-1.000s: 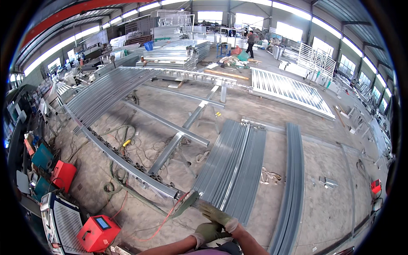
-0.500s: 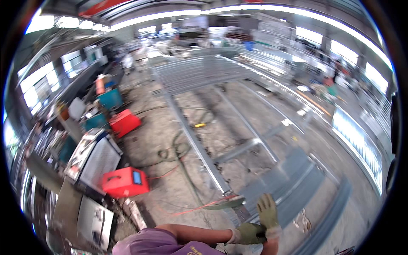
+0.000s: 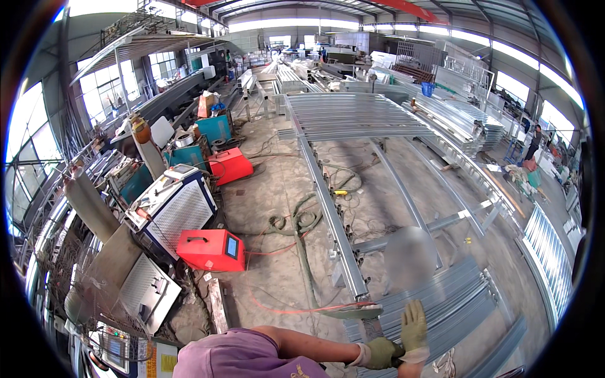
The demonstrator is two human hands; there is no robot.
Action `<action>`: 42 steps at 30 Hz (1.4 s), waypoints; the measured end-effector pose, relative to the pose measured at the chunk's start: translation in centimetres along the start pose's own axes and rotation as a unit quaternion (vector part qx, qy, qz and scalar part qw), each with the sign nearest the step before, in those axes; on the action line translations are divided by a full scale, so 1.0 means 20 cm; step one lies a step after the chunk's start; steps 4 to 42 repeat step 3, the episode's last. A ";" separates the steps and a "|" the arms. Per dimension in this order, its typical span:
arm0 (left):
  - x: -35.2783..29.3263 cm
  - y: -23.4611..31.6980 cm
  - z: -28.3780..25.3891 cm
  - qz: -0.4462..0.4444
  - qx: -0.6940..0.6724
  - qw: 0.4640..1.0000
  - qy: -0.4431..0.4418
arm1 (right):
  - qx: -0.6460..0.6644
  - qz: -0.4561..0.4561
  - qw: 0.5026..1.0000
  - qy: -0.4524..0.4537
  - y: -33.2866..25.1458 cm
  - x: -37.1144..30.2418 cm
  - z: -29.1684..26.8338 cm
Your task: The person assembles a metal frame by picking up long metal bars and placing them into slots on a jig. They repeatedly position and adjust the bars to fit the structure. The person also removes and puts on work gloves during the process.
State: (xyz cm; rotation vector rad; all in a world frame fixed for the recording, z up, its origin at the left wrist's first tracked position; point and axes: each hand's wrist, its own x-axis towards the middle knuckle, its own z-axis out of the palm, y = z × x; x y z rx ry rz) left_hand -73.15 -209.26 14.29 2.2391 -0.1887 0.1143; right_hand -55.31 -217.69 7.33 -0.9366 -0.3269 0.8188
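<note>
Both my hands wear olive-green work gloves and meet at the lower edge, right of centre. My left hand point(image 3: 380, 353) reaches across from the left, its fingers closed at the cuff of the right glove; the fingertips are partly hidden. Palm and fingers of my right hand point(image 3: 414, 327) point upward, stretched out with nothing in them. Beyond and below the hands lies a stack of grey metal profiles point(image 3: 454, 302). Just left of the gloves, a green sleeved hose point(image 3: 350, 312) ends near the end of a long steel beam point(image 3: 331, 217).
A metal frame with slatted panels point(image 3: 353, 116) stretches ahead. On the left stand red machines point(image 3: 211, 250), a white-and-blue cabinet point(image 3: 179, 211) and gas cylinders point(image 3: 88, 198). Hoses and cables point(image 3: 296, 220) cross the floor. A person point(image 3: 534, 142) stands far right. A blurred patch covers part of the frame.
The view has swung, so the surroundings sit farther right and more of the roof shows. Motion blur has gone. My hands stay together, the left still at the right glove's cuff.
</note>
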 end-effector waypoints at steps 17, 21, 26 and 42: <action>-0.03 0.07 -0.03 -0.024 -0.031 0.999 -0.012 | -0.071 -0.041 0.997 0.000 -0.03 -0.04 -0.18; -0.03 0.07 -0.03 -0.024 -0.031 0.999 -0.012 | -0.071 -0.041 0.997 0.000 -0.03 -0.04 -0.18; -0.03 0.07 -0.03 -0.024 -0.031 0.999 -0.012 | -0.071 -0.041 0.997 0.000 -0.03 -0.04 -0.18; -0.03 0.07 -0.03 -0.024 -0.031 0.999 -0.012 | -0.071 -0.041 0.997 0.000 -0.03 -0.04 -0.18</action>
